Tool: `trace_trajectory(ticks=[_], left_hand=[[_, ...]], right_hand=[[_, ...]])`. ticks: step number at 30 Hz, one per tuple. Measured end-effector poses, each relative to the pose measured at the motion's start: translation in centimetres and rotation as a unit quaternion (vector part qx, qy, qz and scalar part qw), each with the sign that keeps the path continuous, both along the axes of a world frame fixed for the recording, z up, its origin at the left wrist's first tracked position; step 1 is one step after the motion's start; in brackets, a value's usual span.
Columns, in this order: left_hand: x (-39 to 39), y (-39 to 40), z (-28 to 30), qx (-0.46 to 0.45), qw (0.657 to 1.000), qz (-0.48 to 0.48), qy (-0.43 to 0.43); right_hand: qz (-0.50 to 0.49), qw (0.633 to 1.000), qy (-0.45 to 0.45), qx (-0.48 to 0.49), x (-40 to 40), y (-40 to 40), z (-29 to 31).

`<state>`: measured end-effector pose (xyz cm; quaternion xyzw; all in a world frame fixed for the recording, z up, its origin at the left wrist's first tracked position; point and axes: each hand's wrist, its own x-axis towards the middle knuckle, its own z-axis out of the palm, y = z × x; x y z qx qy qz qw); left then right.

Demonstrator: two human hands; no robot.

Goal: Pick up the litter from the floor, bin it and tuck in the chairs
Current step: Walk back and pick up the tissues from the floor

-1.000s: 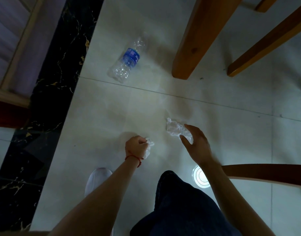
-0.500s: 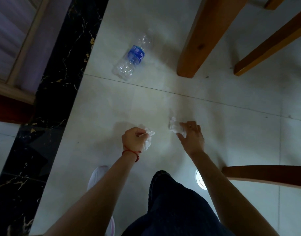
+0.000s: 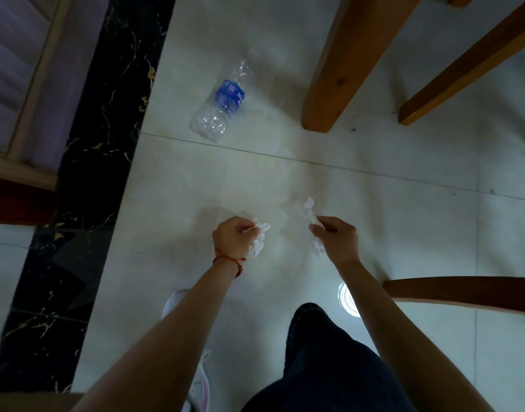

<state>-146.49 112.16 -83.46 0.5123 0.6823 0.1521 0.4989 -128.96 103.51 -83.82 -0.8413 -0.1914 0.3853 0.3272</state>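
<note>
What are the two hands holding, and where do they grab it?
Left hand grips a crumpled tissue in its fist. Right hand pinches another crumpled tissue around its middle.

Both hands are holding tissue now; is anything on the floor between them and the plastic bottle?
Nothing visible. Bare tile lies between the left hand, the right hand and the crushed plastic bottle. The wooden chair leg stands to the bottle's right, off that path.

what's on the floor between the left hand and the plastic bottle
Nothing: in the head view only bare pale tile, crossed by one grout line, separates the left hand, closed on crumpled paper, from the plastic bottle.
</note>
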Motion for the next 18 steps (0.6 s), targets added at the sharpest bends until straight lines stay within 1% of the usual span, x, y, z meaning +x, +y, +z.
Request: trace_trajectory(ticks=[7,14,18], left_hand=[[-0.1,0.8,6.1,0.033,0.999,-0.014,0.002],[-1.6,1.2,14.0,0.033,0.999,0.012,-0.009],[-2.7,0.8,19.1,0.013,1.000,0.026,-0.006]], right_hand=[[-0.038,0.998,0.054,0.005,-0.1,-0.5,5.6],[-0.043,0.994,0.103,0.007,-2.7,0.4,12.9],[-0.045,0.994,0.099,0.011,-4.0,1.1,18.2]])
